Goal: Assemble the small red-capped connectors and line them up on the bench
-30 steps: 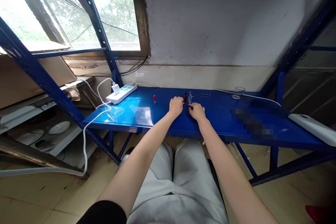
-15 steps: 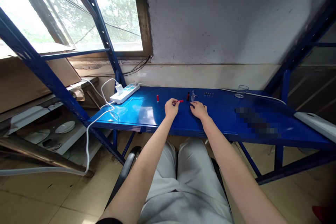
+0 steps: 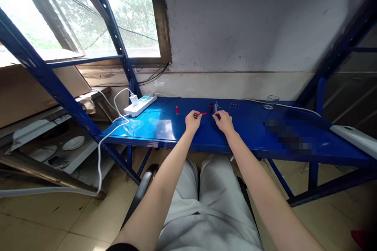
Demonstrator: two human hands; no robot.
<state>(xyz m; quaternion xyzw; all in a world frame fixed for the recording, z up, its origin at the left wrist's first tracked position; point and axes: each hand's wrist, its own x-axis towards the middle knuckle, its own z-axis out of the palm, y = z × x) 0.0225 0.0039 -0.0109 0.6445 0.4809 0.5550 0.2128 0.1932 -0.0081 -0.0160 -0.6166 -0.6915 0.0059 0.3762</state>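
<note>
My left hand (image 3: 192, 121) is closed in a pinch on a small, thin red tube (image 3: 204, 113), which points to the right. Just right of it, my right hand (image 3: 224, 121) has thumb and forefinger drawn together above the table; anything between them is too small to make out. Behind the right fingers stand clear plastic pieces (image 3: 216, 106) and, beside them, a dark red and black tube (image 3: 211, 108). Left of my hands, a red tube with a pale lower end (image 3: 177, 110) stands upright. Several tiny metallic pieces (image 3: 234, 106) lie in a row to the right.
The blue metal table (image 3: 250, 137) carries a white power strip (image 3: 140, 104) with a cable at the left. Toward the back right stands a clear glass (image 3: 271, 102). A blurred dark patch (image 3: 288, 137) and a white device (image 3: 355, 138) lie at the right.
My right hand's fingers have gone from resting near the clear pieces to a raised pinch. The left hand, with the red tube, has hardly moved.
</note>
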